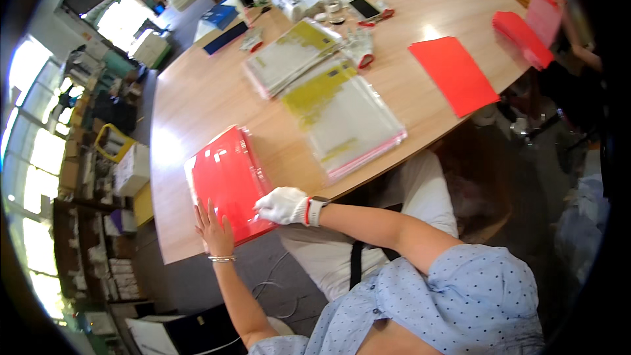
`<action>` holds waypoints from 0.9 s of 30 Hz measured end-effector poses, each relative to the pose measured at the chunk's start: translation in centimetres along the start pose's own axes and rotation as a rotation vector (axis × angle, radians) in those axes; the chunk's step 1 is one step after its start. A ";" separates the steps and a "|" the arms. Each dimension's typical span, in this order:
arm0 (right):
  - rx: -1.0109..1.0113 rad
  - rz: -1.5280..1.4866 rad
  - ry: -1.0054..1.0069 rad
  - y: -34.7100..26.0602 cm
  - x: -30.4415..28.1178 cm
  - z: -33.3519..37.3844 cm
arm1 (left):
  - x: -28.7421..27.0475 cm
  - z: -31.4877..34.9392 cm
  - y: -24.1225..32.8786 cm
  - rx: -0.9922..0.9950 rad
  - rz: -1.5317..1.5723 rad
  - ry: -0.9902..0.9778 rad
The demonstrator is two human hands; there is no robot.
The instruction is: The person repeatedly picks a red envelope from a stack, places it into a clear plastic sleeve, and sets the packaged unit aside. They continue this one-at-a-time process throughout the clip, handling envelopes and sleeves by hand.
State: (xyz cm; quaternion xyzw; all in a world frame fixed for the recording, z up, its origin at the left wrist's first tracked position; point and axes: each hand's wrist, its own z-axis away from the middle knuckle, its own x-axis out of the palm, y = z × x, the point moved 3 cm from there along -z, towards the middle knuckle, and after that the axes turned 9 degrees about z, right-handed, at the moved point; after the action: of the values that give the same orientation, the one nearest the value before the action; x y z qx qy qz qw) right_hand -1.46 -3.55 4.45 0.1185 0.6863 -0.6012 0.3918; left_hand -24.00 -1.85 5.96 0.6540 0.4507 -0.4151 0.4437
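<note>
Fingers (211,215) splayed, my bare left hand (216,234) rests at the red stack (228,167) near the table (177,227) corner; my gloved right hand (282,206) curls at its edge, grip unclear; it looks sleeved; red sheets (453,73) lie loose, clear packets (358,115) show no red.

No text, brand, number or sign is legible: the rear stack (269,73) and the front stack (368,118) of flat, rectangular, clear-plastic packs, each with yellow-green printed areas (328,82), carry small dark rectangular marks (353,71) too small and blurred to read.
</note>
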 end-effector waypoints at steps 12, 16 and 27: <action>0.297 0.759 0.904 22.9 -18.9 25.0 | 4.1 -0.6 0.7 -0.075 0.016 -0.133; 0.468 0.892 0.759 29.5 -22.7 30.9 | 0.9 0.5 2.6 0.232 0.127 0.421; 0.354 0.910 0.847 25.9 -22.6 32.9 | 8.1 -0.6 26.5 0.577 0.623 -0.227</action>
State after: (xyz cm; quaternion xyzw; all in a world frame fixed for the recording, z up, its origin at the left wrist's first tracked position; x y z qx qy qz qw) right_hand 43.02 -20.36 1.83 0.6874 0.5531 -0.3803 0.2774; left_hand 3.54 -4.75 3.93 0.8061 0.0458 -0.4395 0.3937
